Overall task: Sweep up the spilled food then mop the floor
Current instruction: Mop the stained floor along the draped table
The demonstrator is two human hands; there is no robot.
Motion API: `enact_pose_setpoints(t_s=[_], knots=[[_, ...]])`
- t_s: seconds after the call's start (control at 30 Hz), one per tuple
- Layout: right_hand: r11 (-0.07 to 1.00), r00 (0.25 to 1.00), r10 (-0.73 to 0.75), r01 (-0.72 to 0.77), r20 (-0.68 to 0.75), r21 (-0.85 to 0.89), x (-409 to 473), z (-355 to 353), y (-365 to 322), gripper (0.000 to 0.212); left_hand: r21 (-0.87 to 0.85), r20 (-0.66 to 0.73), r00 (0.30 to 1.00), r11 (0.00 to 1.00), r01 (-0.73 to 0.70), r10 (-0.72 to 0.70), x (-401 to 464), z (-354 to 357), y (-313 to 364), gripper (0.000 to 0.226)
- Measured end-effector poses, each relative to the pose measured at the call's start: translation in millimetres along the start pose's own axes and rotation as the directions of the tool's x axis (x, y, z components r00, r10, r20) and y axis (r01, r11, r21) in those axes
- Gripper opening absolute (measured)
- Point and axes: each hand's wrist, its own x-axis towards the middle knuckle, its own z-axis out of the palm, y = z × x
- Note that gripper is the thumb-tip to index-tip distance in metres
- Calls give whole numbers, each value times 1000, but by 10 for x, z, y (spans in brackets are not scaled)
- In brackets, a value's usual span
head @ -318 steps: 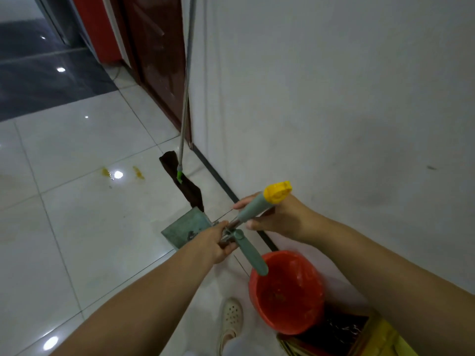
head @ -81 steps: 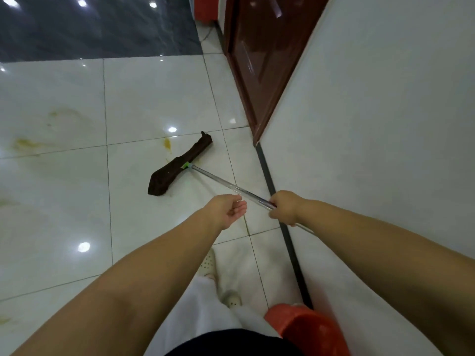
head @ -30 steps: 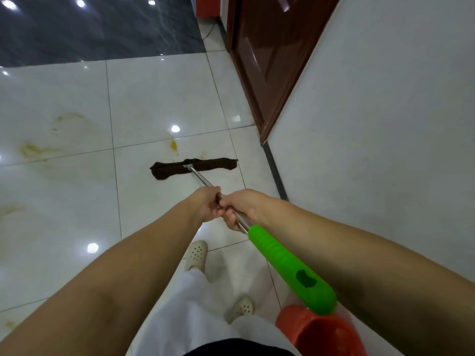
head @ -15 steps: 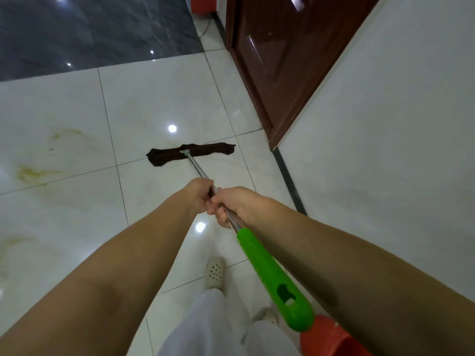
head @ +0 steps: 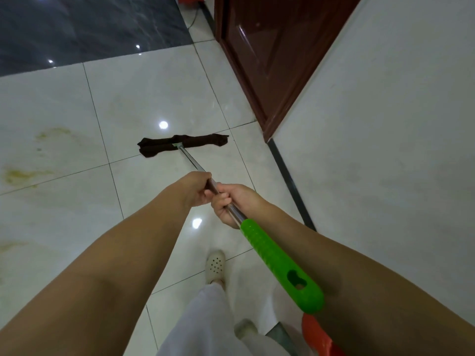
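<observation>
One mop (head: pixel 185 143), both hands gripping its pole: left hand (head: pixel 196 187) ahead, right hand (head: pixel 232 202) behind. Three yellow stains (head: pixel 24 174) mark the floor (head: pixel 144 98); red bin (head: pixel 318 336) near the wall (head: pixel 385 124).

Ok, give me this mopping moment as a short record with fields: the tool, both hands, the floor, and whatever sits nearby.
tool: mop, metal pole with green grip
mop head: dark cloth, flat on the white tiles
left hand: grips the pole, further down
right hand: grips the pole just above the green grip
floor: yellowish stains to the left of the mop head
nearby: red bucket at lower right; brown door ahead on the right
</observation>
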Motion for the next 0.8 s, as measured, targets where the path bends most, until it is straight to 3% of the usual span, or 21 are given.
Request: enact_pose_setpoints(t_s=[0.1,0.17,0.33,0.6,0.8], knots=[[998,999,-23,21,-35,-54,-148,-133,83,13,-105,25,1000,994,12,-9,-85,98,-147,20],[997,998,-15,10,-60,-82,-256,-278,183,23,-173,69,997,985,29,-17,-170,160,-312,16],[995,994,11,-22,-107,-101,-583,-739,549,21,-284,97,994,955,85,-60,-326,317,-977,39],[987,987,23,-48,-159,-154,-1367,-1581,1310,22,-310,162,982,940,142,-95,-906,671,-2170,39],[975,973,-9,-43,-232,-220,-1845,-1968,1797,26,-215,190,978,969,121,-80,-1340,837,-2847,40]])
